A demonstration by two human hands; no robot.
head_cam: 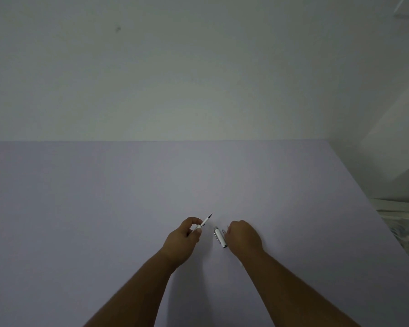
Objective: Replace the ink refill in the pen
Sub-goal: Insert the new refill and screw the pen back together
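Hands work above a lilac worktop [104, 197]: left hand [183, 241] pinches a refill [205, 220], right hand [243, 236], curled shut, sits beside a silver pen barrel [220, 237].

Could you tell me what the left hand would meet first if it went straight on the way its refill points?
Nothing, apparently: beyond the left hand and refill tip lies only bare table up to the wall; depth is unclear.

Pale lavender table [104, 197]; plain wall [175, 67]; dim light.

Dim, flat light with a bluish cast, soft shadows under both forearms, wide-angle bending at the edges.
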